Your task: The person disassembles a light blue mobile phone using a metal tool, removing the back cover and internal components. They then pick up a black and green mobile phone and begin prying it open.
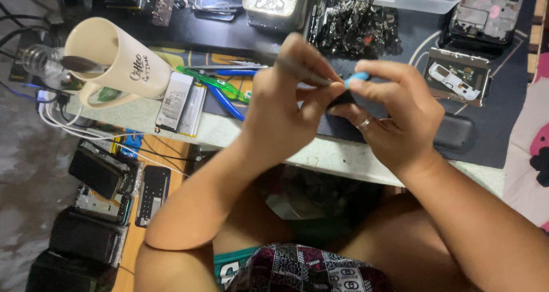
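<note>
Head view, looking down on a cluttered worktop [343, 157] and the person's two hands meeting above its near edge. The left hand [280, 100] is clenched around a slim grey tool [306, 73], whose tip is directed toward the right hand. The right hand [394, 114], with a ring on one finger, pinches a small dark part [341, 99] between thumb and fingertips; a bright blue piece [357, 77] shows just above that part, under the forefinger. Whether the blue piece belongs to the tool or to the part cannot be told. Both held things lie over the front margin of a dark mat [486, 126] that covers the right portion of the worktop.

Toward the left edge a cream mug [117, 60] lies tilted with a spoon [83, 64] in its mouth. Just beside it rest two flat silver phone batteries [182, 104], and next to these green tweezers [214, 84] and a blue-handled tool [229, 100]. At the far edge stands a heap of black metal parts [357, 26]. Near the right far corner lie an opened phone frame [460, 77] and, closer to the near edge, a dark phone case [454, 133]. Below the worktop's left end, several dismantled phones [103, 180] are spread on a lower wooden surface.
</note>
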